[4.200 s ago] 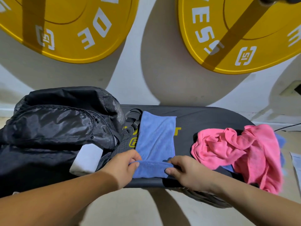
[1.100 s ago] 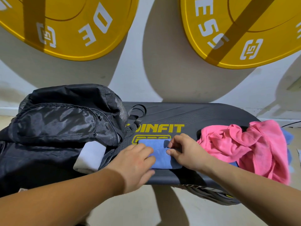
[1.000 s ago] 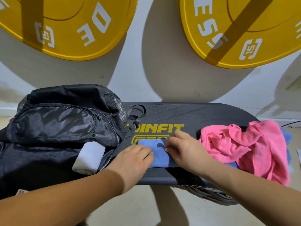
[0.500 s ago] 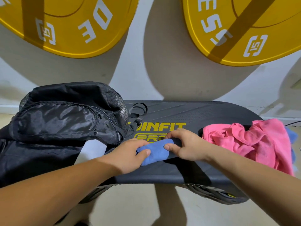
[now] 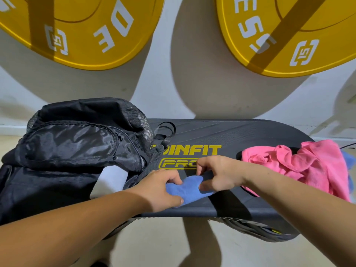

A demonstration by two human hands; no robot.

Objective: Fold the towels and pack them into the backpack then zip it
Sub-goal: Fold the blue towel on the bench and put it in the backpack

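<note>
Blue towel point(image 5: 187, 189), lately flat, now bunched between gripping left hand point(image 5: 159, 189) and pinching right hand point(image 5: 217, 176); backpack point(image 5: 77, 151) just left, pink towel point(image 5: 308, 170) right.

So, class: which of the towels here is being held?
The small folded blue towel, gripped by the left hand and right hand. The pink towel lies crumpled to the right; the white towel pokes from the backpack.
</note>
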